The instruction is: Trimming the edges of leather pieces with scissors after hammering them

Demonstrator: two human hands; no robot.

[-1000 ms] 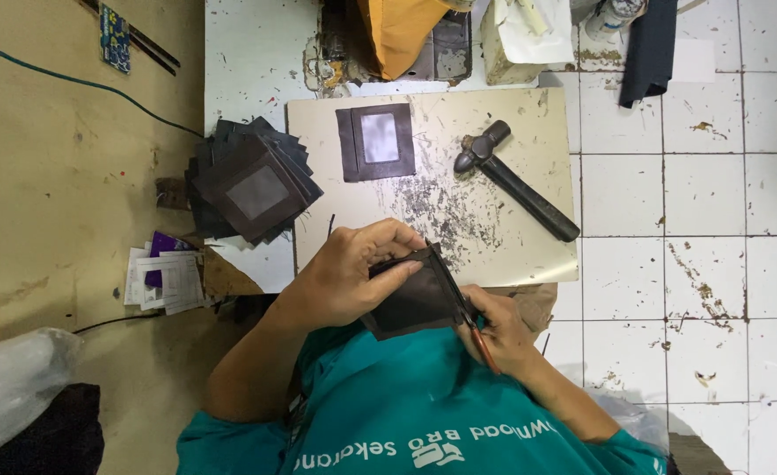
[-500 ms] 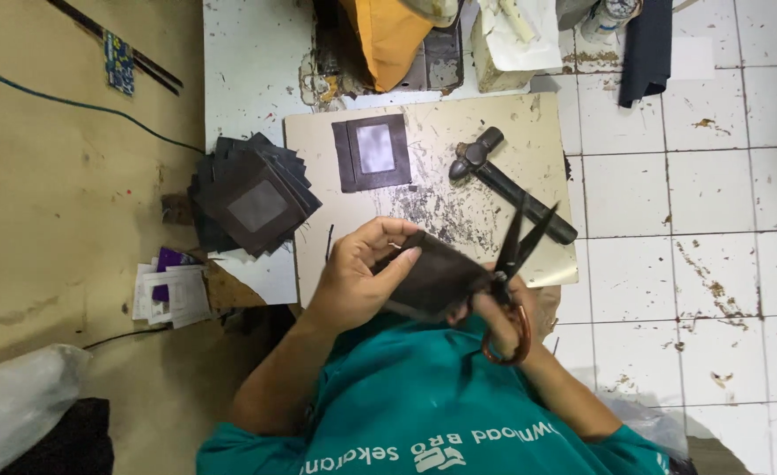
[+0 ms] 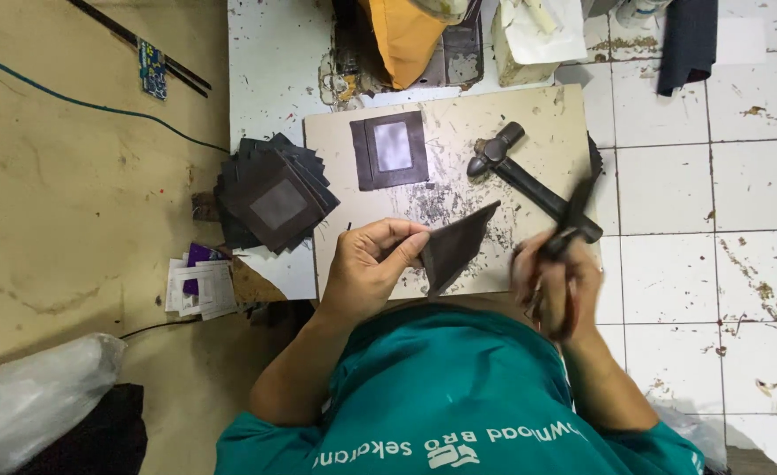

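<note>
Left hand (image 3: 366,268) pinches a dark leather piece (image 3: 454,251). Right hand (image 3: 556,286), at 3 o'clock of it, grips blurred scissors (image 3: 573,215).

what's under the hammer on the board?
The hammer lies on the pale, scuffed cutting board, amid dark scraps. Its handle end is hidden behind the blurred scissors in the right hand, so that part stays unseen.

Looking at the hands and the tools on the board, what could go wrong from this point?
1. The right hand swings the scissors fast enough to blur, close to the left hand that pinches the dark leather piece; a finger could be cut.
2. The scissors pass just above the hammer and might strike it.
</note>
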